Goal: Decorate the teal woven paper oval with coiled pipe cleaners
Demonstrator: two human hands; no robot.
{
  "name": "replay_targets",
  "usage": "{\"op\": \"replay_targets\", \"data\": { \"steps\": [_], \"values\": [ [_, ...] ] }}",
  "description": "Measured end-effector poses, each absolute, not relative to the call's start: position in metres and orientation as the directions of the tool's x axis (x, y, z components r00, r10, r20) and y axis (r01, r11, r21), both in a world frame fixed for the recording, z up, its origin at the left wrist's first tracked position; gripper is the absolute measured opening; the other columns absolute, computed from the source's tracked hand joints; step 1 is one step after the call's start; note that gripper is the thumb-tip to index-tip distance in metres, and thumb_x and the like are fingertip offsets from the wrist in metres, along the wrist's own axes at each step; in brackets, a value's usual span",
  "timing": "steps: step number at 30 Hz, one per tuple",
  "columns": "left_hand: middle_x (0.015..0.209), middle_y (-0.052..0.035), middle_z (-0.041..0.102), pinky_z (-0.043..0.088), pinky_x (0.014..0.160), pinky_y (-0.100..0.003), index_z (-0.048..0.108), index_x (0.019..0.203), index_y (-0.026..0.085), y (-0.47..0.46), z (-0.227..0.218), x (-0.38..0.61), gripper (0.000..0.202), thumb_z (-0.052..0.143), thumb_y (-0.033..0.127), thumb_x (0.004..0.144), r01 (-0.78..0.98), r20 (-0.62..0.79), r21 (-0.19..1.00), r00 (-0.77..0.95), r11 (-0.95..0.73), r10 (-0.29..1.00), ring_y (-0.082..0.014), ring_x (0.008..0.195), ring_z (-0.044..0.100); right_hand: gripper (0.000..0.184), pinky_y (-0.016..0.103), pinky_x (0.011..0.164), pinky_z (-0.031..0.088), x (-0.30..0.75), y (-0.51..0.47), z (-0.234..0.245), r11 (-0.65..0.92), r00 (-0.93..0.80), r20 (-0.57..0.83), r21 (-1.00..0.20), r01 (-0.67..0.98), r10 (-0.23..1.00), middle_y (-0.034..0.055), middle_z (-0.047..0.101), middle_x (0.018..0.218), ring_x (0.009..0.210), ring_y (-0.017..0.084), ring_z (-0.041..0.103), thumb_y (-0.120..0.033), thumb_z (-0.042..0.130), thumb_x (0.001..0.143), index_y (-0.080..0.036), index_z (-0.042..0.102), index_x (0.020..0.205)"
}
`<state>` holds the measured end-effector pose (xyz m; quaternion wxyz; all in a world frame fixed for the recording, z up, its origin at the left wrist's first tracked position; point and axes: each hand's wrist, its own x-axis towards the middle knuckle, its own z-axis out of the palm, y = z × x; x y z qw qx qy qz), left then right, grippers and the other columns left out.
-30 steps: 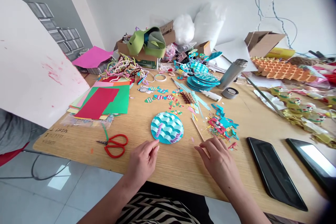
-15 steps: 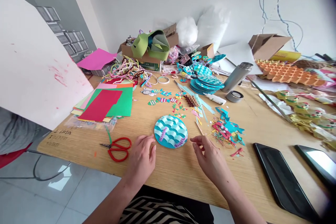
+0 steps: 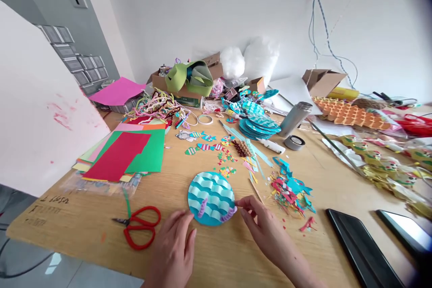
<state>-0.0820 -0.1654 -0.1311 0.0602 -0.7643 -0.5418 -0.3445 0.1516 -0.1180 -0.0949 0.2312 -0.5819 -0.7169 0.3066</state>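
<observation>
A round blue paper disc (image 3: 211,189) with wavy pale strips lies flat on the table between my hands. Two curled purple pieces are on it, one purple curl (image 3: 202,208) at the lower left and another purple curl (image 3: 228,214) at the lower right edge. My left hand (image 3: 175,243) rests by the disc's lower left rim, fingers stretched out and holding nothing. At the right rim, the fingertips of my right hand (image 3: 265,227) meet the edge beside the right curl; thumb and index finger stay apart. Red-handled scissors (image 3: 140,227) lie left of my left hand.
Coloured paper sheets (image 3: 116,155) are stacked at the left. Small paper fish (image 3: 205,147) and a white glue tube (image 3: 272,146) lie beyond the disc. Blue paper scraps (image 3: 293,186), a steel flask (image 3: 295,119) and a black phone (image 3: 362,247) are to the right.
The view has tilted up, so the table things sit lower in the picture. My right hand has come in to the disc's right edge; my left hand stays near its left edge.
</observation>
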Motion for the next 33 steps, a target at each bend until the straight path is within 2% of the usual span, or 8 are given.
{"op": "replay_targets", "data": {
  "steps": [4, 8, 11, 13, 22, 25, 28, 33],
  "values": [
    [0.096, -0.0079, 0.068, 0.051, 0.078, -0.026, 0.056, 0.112, 0.015, -0.165, -0.147, -0.093, 0.029, 0.051, 0.025, 0.085, 0.871, 0.659, 0.214, 0.205, -0.442, 0.724, -0.019, 0.091, 0.063, 0.019, 0.028, 0.063, 0.044, 0.15, -0.112, -0.085, 0.165, -0.282, -0.055, -0.698, 0.697, 0.958, 0.0059, 0.065, 0.085, 0.073, 0.017, 0.06, -0.027, 0.039, 0.09, -0.02, 0.056, 0.087],
    [0.096, -0.0059, 0.069, 0.05, 0.079, -0.026, 0.057, 0.112, 0.017, -0.164, -0.164, -0.095, 0.028, 0.051, 0.023, 0.085, 0.874, 0.682, 0.262, 0.133, -0.41, 0.719, -0.0177, 0.088, 0.063, 0.017, 0.026, 0.062, 0.043, 0.168, -0.077, -0.07, 0.247, -0.364, -0.071, -0.614, 0.75, 0.929, 0.0046, 0.066, 0.082, 0.071, 0.016, 0.06, -0.026, 0.048, 0.084, -0.02, 0.062, 0.09],
    [0.095, -0.0042, 0.07, 0.049, 0.078, -0.027, 0.058, 0.11, 0.018, -0.164, -0.17, -0.093, 0.026, 0.049, 0.023, 0.087, 0.868, 0.687, 0.294, 0.1, -0.401, 0.72, -0.0173, 0.088, 0.063, 0.02, 0.024, 0.056, 0.04, 0.187, -0.024, -0.063, 0.192, -0.221, -0.001, -0.495, 0.848, 0.975, 0.002, 0.065, 0.07, 0.06, 0.014, 0.057, -0.027, 0.048, 0.084, -0.018, 0.064, 0.092],
    [0.094, -0.0034, 0.07, 0.049, 0.078, -0.027, 0.059, 0.109, 0.019, -0.164, -0.171, -0.092, 0.025, 0.049, 0.023, 0.087, 0.868, 0.691, 0.297, 0.093, -0.399, 0.717, -0.0171, 0.087, 0.063, 0.02, 0.022, 0.053, 0.037, 0.195, 0.016, -0.062, 0.133, -0.14, 0.004, -0.34, 0.931, 0.99, 0.0009, 0.066, 0.068, 0.059, 0.013, 0.056, -0.026, 0.047, 0.083, -0.018, 0.065, 0.089],
    [0.096, -0.005, 0.07, 0.05, 0.079, -0.023, 0.057, 0.113, 0.016, -0.164, -0.163, -0.098, 0.031, 0.055, 0.02, 0.083, 0.874, 0.689, 0.212, 0.184, -0.437, 0.701, -0.0168, 0.089, 0.063, 0.016, 0.027, 0.061, 0.04, 0.173, 0.096, -0.085, 0.038, -0.05, -0.093, -0.124, 0.992, 0.994, 0.0146, 0.07, 0.082, 0.079, 0.025, 0.063, -0.026, 0.059, 0.072, -0.014, 0.07, 0.075],
    [0.098, -0.0073, 0.07, 0.051, 0.082, -0.024, 0.056, 0.114, 0.013, -0.167, -0.155, -0.099, 0.033, 0.055, 0.022, 0.082, 0.874, 0.647, 0.206, 0.215, -0.44, 0.731, -0.0181, 0.093, 0.062, 0.021, 0.028, 0.063, 0.04, 0.168, 0.099, -0.09, 0.013, -0.026, -0.112, -0.12, 0.993, 0.993, 0.0181, 0.069, 0.09, 0.084, 0.027, 0.063, -0.026, 0.057, 0.074, -0.012, 0.07, 0.082],
    [0.099, -0.0084, 0.069, 0.052, 0.081, -0.025, 0.054, 0.115, 0.013, -0.169, -0.149, -0.099, 0.034, 0.055, 0.021, 0.082, 0.878, 0.615, 0.221, 0.213, -0.425, 0.759, -0.0188, 0.094, 0.062, 0.021, 0.029, 0.061, 0.039, 0.17, 0.1, -0.085, -0.005, -0.014, -0.115, -0.166, 0.986, 0.993, 0.0182, 0.068, 0.085, 0.081, 0.027, 0.063, -0.027, 0.056, 0.075, -0.011, 0.069, 0.075],
    [0.098, -0.0081, 0.069, 0.053, 0.079, -0.025, 0.054, 0.115, 0.013, -0.169, -0.151, -0.098, 0.034, 0.055, 0.023, 0.083, 0.881, 0.623, 0.23, 0.194, -0.414, 0.758, -0.0185, 0.091, 0.063, 0.028, 0.026, 0.051, 0.035, 0.184, 0.079, -0.067, 0.002, -0.039, -0.096, -0.35, 0.937, 0.995, 0.009, 0.063, 0.063, 0.059, 0.017, 0.056, -0.033, 0.051, 0.079, -0.014, 0.062, 0.063]
  ]
}}
